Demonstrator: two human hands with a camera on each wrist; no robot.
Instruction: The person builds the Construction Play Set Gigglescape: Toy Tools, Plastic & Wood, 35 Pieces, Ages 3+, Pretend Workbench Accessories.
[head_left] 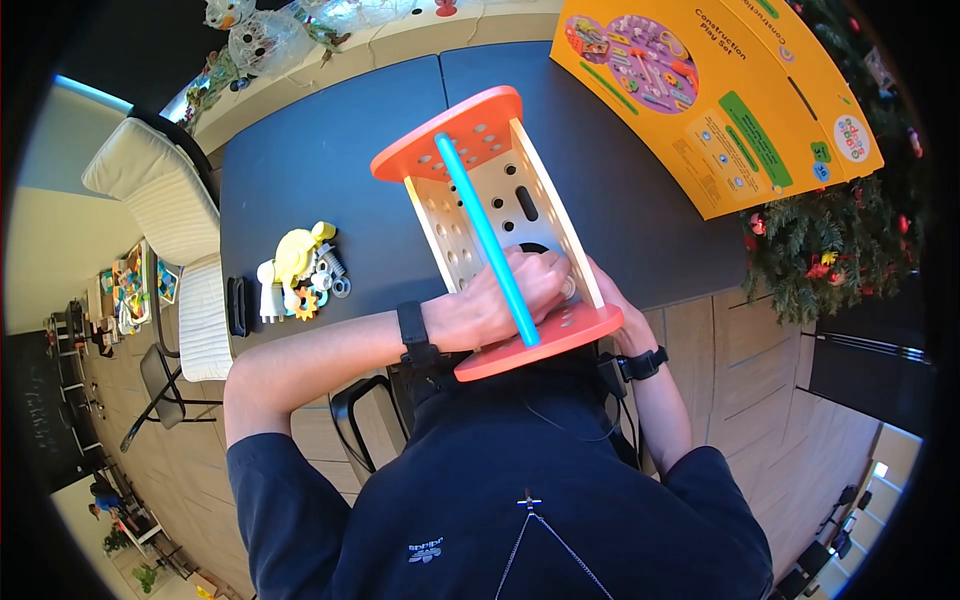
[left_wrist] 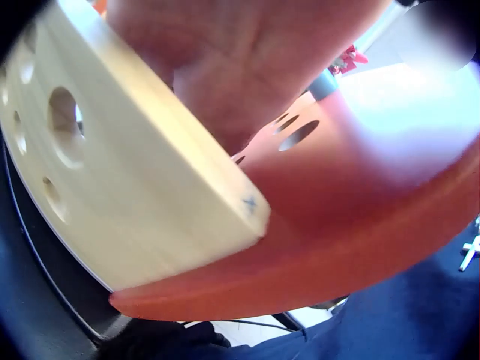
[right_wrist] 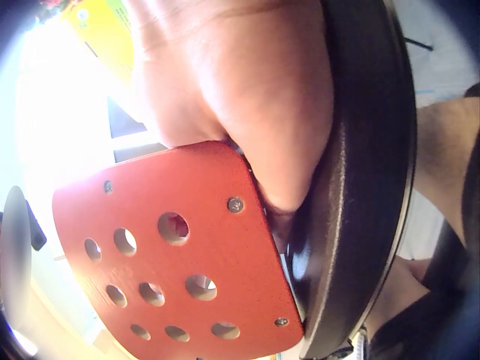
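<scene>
A toolbox with orange-red end panels (head_left: 560,340), pale wooden sides (head_left: 430,225) and a blue rod (head_left: 485,235) lies tilted at the table's near edge. My left hand (head_left: 530,290) reaches past the rod into the box, fingers bent against the inside of the right-hand side panel; whether they pinch anything is hidden. Outside that panel is my right hand (head_left: 618,305), its fingers mostly out of sight. The left wrist view shows the left palm (left_wrist: 247,67) above the holed red panel (left_wrist: 337,195). In the right wrist view, the right hand (right_wrist: 247,90) touches the red panel's corner (right_wrist: 180,262).
Yellow, grey and orange toy parts (head_left: 300,265) lie on the dark table (head_left: 330,170), left of the box. A black case (head_left: 238,306) is at the table's left edge. The large yellow carton (head_left: 720,100) stands at the back right, beside a decorated tree (head_left: 820,250).
</scene>
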